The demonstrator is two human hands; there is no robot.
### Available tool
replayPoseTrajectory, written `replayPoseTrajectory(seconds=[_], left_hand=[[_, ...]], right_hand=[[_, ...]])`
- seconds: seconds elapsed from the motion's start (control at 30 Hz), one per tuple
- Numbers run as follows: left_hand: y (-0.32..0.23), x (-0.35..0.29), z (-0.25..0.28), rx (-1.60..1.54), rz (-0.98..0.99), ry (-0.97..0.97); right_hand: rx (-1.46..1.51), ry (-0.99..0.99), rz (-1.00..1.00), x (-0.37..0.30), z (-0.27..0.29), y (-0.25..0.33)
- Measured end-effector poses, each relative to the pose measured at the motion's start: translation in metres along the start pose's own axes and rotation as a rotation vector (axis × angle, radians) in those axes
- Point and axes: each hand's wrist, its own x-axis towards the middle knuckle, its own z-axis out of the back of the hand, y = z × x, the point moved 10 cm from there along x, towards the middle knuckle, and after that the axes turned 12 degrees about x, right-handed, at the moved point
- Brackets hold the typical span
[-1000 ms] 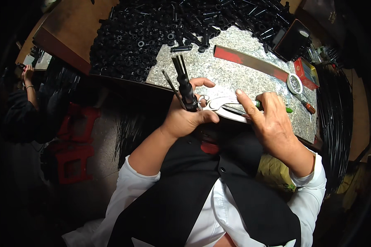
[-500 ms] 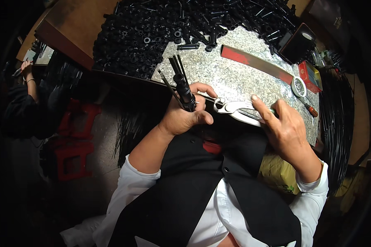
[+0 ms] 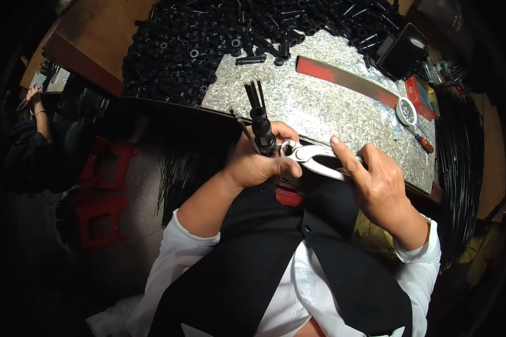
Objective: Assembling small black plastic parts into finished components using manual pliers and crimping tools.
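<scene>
My left hand is wrapped round a black tubular part, held upright with its open end up. Several thin black rods stand up around it. Silver pincers are gripped by their handles in my right hand, with the forefinger stretched along them. The rounded jaws of the pincers meet the side of the black part, close to my left thumb. A thin wire end seems to lie at the jaws, too small to tell surely.
A heap of small black plastic parts covers the far left of the speckled tabletop. A red-and-grey strip, white bowl, red box and screwdriver lie right. Black rods hang beyond. A co-worker's hand shows far left.
My right hand has brought the pincers left, and their jaws now reach the black part. My left hand has shifted slightly right and down, with the part turned more upright.
</scene>
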Motion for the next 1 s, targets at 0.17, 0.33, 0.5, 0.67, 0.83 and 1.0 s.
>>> replayPoseTrajectory(seconds=[0.17, 0.33, 0.5, 0.67, 0.83, 1.0], left_hand=[[0.008, -0.003, -0.001, -0.027, 0.013, 0.006], [0.014, -0.003, 0.004, -0.049, 0.018, 0.066], [0.006, 0.002, -0.009, -0.021, 0.050, 0.088], [0.007, 0.003, -0.010, -0.017, 0.046, 0.105], [0.009, 0.002, -0.006, 0.013, 0.032, 0.093], [0.007, 0.003, -0.004, 0.023, -0.001, 0.056]], right_hand=[[0.026, -0.054, 0.015, -0.002, 0.005, -0.001], [-0.028, -0.061, 0.013, -0.005, 0.014, -0.004], [0.011, -0.026, 0.020, -0.001, 0.005, -0.003], [0.018, -0.052, 0.001, -0.005, 0.003, -0.003], [0.050, -0.088, -0.041, -0.004, -0.004, -0.009], [0.055, -0.121, -0.050, -0.004, -0.005, -0.009]])
